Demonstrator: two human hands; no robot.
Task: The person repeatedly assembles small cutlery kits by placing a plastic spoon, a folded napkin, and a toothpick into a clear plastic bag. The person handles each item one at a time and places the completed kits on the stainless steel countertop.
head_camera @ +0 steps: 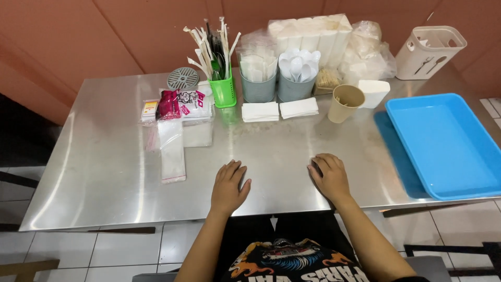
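Head view: both hands are laid flat and empty on the steel table [104, 172], the left hand [228, 188] with fingers spread, the right hand [329, 176] beside it. A clear plastic sleeve [171, 151] is seen left of the left hand, a blue tray [449, 143] right of the right hand.

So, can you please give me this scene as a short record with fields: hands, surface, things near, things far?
left hand: left hand flat on the table, holds nothing
right hand: right hand flat on the table, fingers bent, holds nothing
nearest things: clear bags to the left, blue tray to the right
middle row: two napkin stacks, paper cup
back row: green holder with wrapped sticks, two grey cups, one with white spoons, white caddy
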